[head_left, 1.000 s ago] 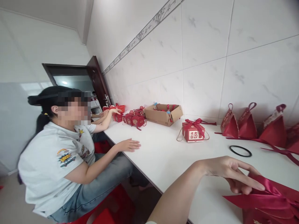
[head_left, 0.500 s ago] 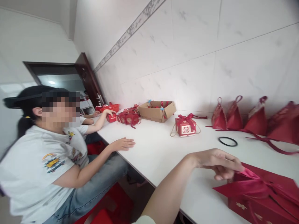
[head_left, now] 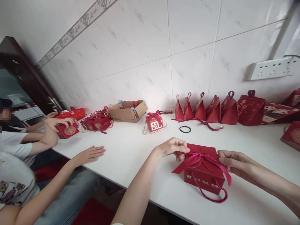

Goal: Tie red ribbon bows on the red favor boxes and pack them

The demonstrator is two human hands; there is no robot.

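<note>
A dark red gift box [head_left: 203,182] with gold characters and a twisted cord handle [head_left: 208,198] sits on the white table in front of me. A shiny crimson ribbon [head_left: 197,159] is tied in a bow across its top. At the box's left side my left hand [head_left: 172,148] pinches one loop of the ribbon between thumb and fingers. My right hand [head_left: 236,162] closes on the bow's other side, at the right edge of the box. Beyond the box lies a black ring [head_left: 185,129].
Red triangular boxes [head_left: 200,109] line the wall, with a loose ribbon [head_left: 209,125] before them. Farther left stand a small red box [head_left: 154,122], an open cardboard box [head_left: 124,112] and several bowed boxes [head_left: 98,122]. A co-worker's hand [head_left: 90,154] rests on the table; another person's hand [head_left: 63,123] holds a red box.
My view has swung to the right, so the near co-worker has mostly left the picture. My right hand has come into view at the ribbon; my left hand still pinches its loop.
</note>
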